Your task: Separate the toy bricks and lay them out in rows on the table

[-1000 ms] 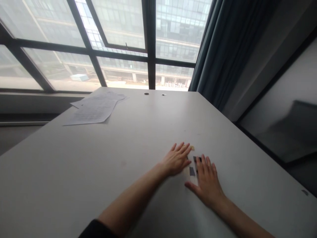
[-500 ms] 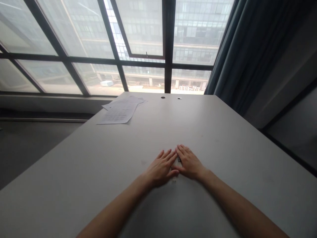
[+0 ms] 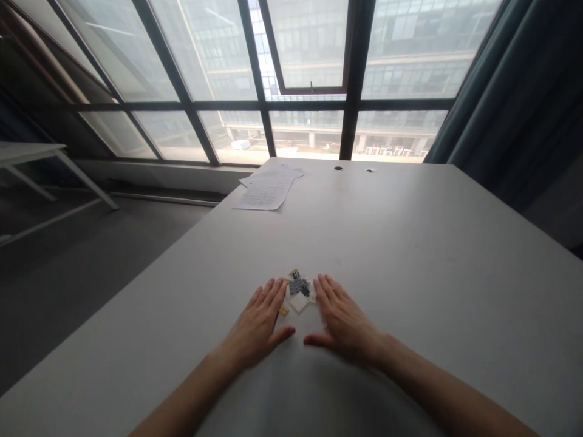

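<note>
A small cluster of flat pieces lies on the white table (image 3: 218, 285) between my two hands. In it are grey pieces (image 3: 299, 286) with dark markings, a white square piece (image 3: 299, 302) in front of them, and a tan piece (image 3: 284, 310) at the left. What kind of pieces they are is too small to tell. My left hand (image 3: 260, 318) lies flat, its fingertips against the cluster's left side. On the other side my right hand (image 3: 344, 315) rests palm down, fingers stretched out, touching or very near the right edge. Both thumbs point inward, a little apart.
Printed sheets of paper (image 3: 268, 189) lie at the table's far left. Two round holes, one a dark hole (image 3: 338, 168), sit near the far edge. Beyond stand framed windows and a blue curtain (image 3: 501, 103). Another white table (image 3: 31, 152) stands at the left.
My hands have drawn apart from each other, uncovering the small pieces that they mostly hid before. The view has turned to the left, bringing the second table into sight.
</note>
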`<move>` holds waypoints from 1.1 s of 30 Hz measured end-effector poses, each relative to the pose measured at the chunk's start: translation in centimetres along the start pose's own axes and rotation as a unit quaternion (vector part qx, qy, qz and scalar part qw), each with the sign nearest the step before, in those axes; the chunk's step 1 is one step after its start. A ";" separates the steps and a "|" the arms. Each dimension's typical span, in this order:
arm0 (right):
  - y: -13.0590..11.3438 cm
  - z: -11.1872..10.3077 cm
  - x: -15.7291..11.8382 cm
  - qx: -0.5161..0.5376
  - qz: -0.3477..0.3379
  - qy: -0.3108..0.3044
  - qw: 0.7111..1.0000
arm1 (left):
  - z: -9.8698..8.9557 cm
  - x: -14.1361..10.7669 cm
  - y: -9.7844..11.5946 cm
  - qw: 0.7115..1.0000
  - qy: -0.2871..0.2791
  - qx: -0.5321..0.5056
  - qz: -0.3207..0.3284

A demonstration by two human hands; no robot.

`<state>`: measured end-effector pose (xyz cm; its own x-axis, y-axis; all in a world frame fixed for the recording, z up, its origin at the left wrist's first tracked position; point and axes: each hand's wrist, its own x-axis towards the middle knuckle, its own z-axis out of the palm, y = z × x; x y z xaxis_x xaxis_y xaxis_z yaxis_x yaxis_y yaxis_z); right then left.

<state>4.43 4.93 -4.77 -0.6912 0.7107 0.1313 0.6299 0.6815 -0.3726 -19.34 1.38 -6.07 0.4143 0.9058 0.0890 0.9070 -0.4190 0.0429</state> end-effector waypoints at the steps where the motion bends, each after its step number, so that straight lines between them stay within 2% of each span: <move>1: -0.2 0.3 -0.6 -0.007 0.007 -0.006 1.000 | 0.1 0.2 0.2 1.000 0.002 -0.003 0.004; 3: -0.3 0.9 -1.0 -0.021 0.015 -0.011 1.000 | 0.2 1.0 0.7 1.000 0.004 -0.008 0.015; 5: 0.0 1.4 -0.3 -0.034 0.020 -0.008 0.999 | 0.3 2.3 1.1 1.000 0.001 -0.012 0.025; 8: 0.9 1.5 2.0 -0.048 0.019 -0.005 0.999 | 0.5 4.2 1.1 1.000 -0.003 -0.016 0.021; 11: 1.7 1.3 4.4 -0.053 0.001 -0.010 0.999 | 0.8 5.3 0.2 1.000 0.012 -0.023 0.001; 14: 1.8 1.2 6.7 -0.054 -0.031 -0.015 0.998 | 1.0 5.2 -1.2 0.998 0.045 -0.027 -0.019; 19: 0.6 1.5 8.9 -0.035 -0.075 -0.013 0.996 | 0.7 3.1 -3.5 0.996 0.073 -0.035 -0.036; 21: 0.0 1.4 8.3 -0.027 -0.057 -0.001 0.998 | 0.4 2.1 -4.0 0.996 0.070 -0.036 -0.043; 24: -0.7 1.1 5.4 -0.033 0.014 0.012 0.999 | 0.2 1.1 -4.2 0.997 0.053 -0.026 -0.044; 26: -0.9 0.9 3.0 -0.035 0.038 -0.002 0.999 | 0.2 1.0 -4.0 0.998 0.042 -0.015 -0.037; 28: -1.0 0.9 1.3 -0.033 0.032 -0.024 0.999 | 0.3 1.4 -3.6 0.999 0.032 -0.008 -0.032; 30: -0.9 1.1 0.8 -0.033 0.022 -0.036 0.999 | 0.4 2.1 -3.2 0.999 0.026 -0.005 -0.029; 33: -0.6 1.3 2.0 -0.035 0.008 -0.033 0.999 | 0.4 3.4 -2.5 0.999 0.025 -0.013 -0.028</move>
<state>2.18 5.71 -5.47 -0.7006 0.7106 0.0643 0.6631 0.6818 -0.3089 -20.22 5.51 -6.27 0.3584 0.9237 0.1357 0.9260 -0.3701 0.0740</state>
